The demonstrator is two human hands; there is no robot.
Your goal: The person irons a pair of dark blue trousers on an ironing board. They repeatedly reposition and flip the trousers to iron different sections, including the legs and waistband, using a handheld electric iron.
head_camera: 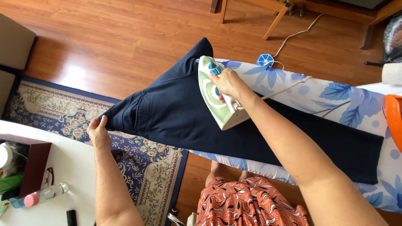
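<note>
Dark navy trousers [176,117] lie along an ironing board [326,94] with a white and blue flower cover. The waist end hangs off the board's narrow end to the left. My right hand [228,83] grips the handle of a green and white iron [213,94], which rests on the trousers near the upper leg. My left hand [98,132] pinches the waistband edge and holds the cloth taut, out over the rug.
A patterned blue-bordered rug [142,167] covers the wooden floor on the left. A white table [71,167] at bottom left carries a dark box, bottles and glasses. The iron's cord [289,86] runs right. An orange object [393,119] sits at the board's right edge. Wooden chair legs [274,21] stand behind.
</note>
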